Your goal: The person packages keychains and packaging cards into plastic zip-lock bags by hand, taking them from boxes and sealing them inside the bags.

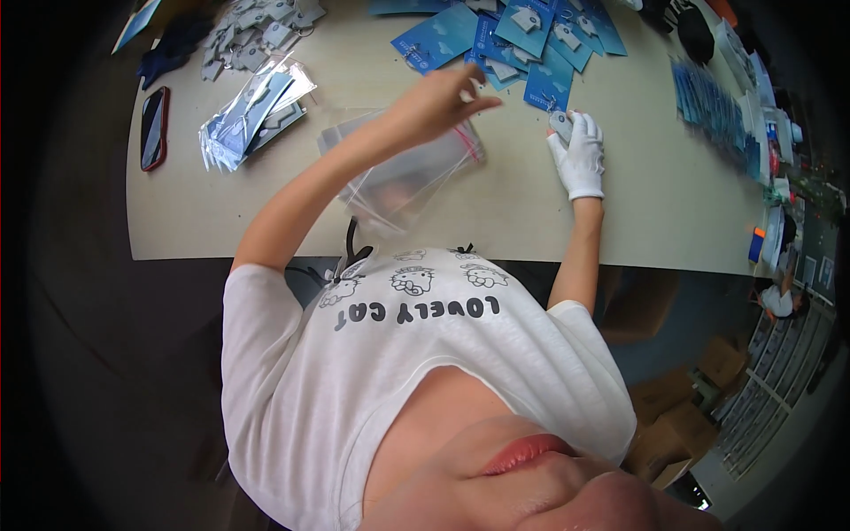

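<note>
My bare left hand point(443, 102) hovers over a stack of clear plastic bags point(390, 190), its fingers curled but apart with nothing seen between them. A red strip runs along one edge of the bags. On the right, my right hand point(580, 157) wears a white glove with bare fingertips. Its thumb and fingers close on a small grey key ring tag point(560, 122), which lies at the lower edge of a blue card point(547, 81). Further back is a loose pile of blue cards point(438, 40), several with pale tags on them.
Filled clear packets point(252, 115) lie at the left, with a phone point(154, 128) beyond them. Grey tags point(257, 31) are heaped at the back left near a dark cloth point(177, 49). Packed blue cards point(708, 102) line the right side. Cardboard boxes point(677, 434) stand below the table.
</note>
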{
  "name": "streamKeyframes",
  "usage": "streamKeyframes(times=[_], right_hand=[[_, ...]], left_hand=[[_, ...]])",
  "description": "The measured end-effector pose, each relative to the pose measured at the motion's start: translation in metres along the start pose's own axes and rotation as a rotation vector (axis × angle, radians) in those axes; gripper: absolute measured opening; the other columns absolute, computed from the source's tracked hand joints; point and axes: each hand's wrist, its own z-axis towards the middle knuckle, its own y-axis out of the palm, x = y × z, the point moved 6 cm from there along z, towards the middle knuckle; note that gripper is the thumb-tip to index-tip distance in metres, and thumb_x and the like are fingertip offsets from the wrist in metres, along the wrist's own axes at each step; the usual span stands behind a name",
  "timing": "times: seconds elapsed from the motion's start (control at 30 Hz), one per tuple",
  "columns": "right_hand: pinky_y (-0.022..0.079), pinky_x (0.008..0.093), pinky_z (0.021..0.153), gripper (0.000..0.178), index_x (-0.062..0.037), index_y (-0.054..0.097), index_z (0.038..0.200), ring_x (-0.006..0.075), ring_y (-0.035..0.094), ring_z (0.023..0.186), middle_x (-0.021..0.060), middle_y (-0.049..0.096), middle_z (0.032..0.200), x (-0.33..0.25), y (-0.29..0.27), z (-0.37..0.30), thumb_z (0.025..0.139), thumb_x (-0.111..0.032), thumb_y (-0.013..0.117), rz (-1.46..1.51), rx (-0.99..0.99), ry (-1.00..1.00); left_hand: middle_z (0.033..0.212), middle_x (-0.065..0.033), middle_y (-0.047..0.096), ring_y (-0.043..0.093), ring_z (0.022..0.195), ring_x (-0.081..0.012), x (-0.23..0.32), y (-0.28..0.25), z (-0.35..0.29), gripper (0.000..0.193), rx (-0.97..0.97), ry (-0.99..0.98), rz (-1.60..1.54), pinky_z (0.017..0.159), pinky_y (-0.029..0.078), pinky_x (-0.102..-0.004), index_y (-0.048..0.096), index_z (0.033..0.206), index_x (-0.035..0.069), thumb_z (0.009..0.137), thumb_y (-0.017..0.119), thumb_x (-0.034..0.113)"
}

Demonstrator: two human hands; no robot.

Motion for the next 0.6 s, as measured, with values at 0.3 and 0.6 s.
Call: streamKeyframes(times=[0.3,0.6], right_hand=[[0.04,0.0424,0.098,0.046,-0.0032,0.053,0.115,0.035,0.047,0.114,0.0163,0.052,0.123,-0.001,-0.001,-0.001,0.077,-0.024,0.069,0.049,-0.03,-0.08],[0.052,0.0366,0.074,0.025,-0.0088,0.059,0.108,0.0278,0.063,0.084,0.0113,0.065,0.095,0.01,-0.037,0.03,0.085,-0.019,0.059,-0.016,-0.203,-0.226]], left_hand=[[0.098,-0.0233,0.061,0.06,0.089,-0.0389,-0.053,0.1,0.081,0.057,0.163,-0.06,0.075,0.075,0.049,-0.0439,0.042,0.113,-0.002,0.075,0.075,0.025],[0.084,-0.0083,0.067,0.063,0.07,-0.0136,-0.061,0.093,0.095,0.04,-0.221,-0.459,-0.186,0.061,0.048,-0.0266,0.057,0.114,-0.001,0.082,0.066,0.02]])
